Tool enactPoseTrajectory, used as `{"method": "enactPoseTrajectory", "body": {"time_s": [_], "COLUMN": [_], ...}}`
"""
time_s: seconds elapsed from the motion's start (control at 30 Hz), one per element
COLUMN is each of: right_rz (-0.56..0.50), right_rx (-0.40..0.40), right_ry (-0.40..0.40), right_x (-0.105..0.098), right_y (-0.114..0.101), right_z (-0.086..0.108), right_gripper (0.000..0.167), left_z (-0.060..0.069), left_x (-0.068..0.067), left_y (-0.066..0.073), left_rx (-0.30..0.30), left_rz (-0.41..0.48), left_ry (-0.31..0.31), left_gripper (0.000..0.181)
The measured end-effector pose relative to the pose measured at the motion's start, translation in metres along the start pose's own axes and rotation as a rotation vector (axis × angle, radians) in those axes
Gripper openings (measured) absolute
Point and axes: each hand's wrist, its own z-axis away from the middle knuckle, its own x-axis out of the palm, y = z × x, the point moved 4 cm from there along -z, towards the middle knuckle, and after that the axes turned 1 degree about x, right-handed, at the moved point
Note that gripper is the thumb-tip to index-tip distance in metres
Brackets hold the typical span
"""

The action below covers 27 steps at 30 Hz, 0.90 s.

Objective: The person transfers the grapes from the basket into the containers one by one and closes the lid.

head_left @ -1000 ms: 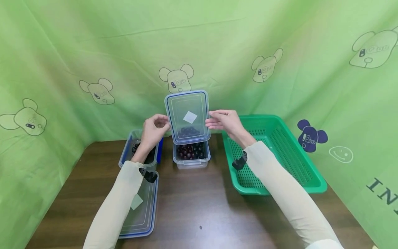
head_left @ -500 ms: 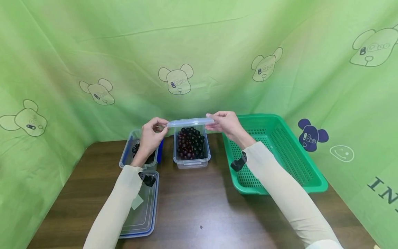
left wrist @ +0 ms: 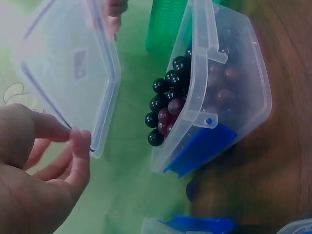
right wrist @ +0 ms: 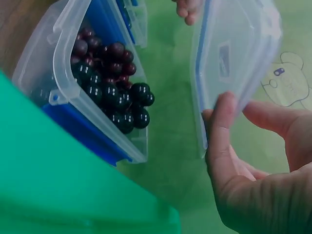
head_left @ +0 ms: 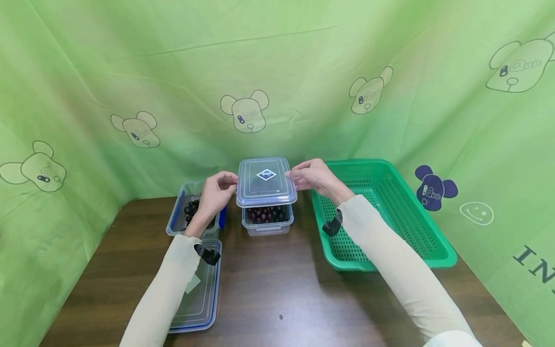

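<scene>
A clear plastic lid [head_left: 256, 190] with a blue diamond label hovers over a clear food container [head_left: 267, 230], tilted and apart from its rim. Dark grapes [head_left: 264, 215], black and reddish, fill that container; the left wrist view shows the grapes [left wrist: 165, 105] above the rim. My left hand [head_left: 215, 195] pinches the lid's left edge between thumb and fingers, and the left wrist view shows the lid [left wrist: 73, 92] from below. At the opposite edge my right hand [head_left: 318, 179] grips the lid, its thumb on one face and fingers on the other.
Left of the container stands a second box [head_left: 177, 219] with dark grapes, partly behind my left hand. Another lid [head_left: 201, 303] lies on the table [head_left: 277, 284] under my left forearm. A green slotted basket [head_left: 347, 265] stands at the right, below my right forearm.
The lid has turned over from upright with its underside showing, through edge-on, to its labelled top face showing. Both hands keep hold of its sides; it again covers part of the grapes from view.
</scene>
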Motion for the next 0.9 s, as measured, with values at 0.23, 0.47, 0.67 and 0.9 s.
{"method": "enactPoseTrajectory", "body": {"time_s": [0.23,0.47,0.67,0.9], "right_rz": [0.221,0.365,0.398,0.401], "right_rx": [0.038,0.075,0.12,0.172], "right_ry": [-0.055,-0.073,-0.053,-0.014], "right_x": [0.005,0.017,0.023,0.027], "right_y": [-0.002,0.001,0.01,0.017], "right_z": [-0.003,-0.011,-0.019,-0.026], "right_gripper": [0.048,0.038,0.03,0.034], "left_z": [-0.003,-0.011,-0.014,-0.006], "left_x": [0.004,0.009,0.017,0.026], "left_y": [-0.003,-0.01,-0.021,-0.032], "left_rx": [-0.219,-0.309,-0.32,-0.326], "left_rz": [0.02,-0.089,-0.137,-0.16], "left_ry": [-0.07,-0.104,-0.098,-0.113], "left_gripper": [0.045,0.059,0.058,0.048]}}
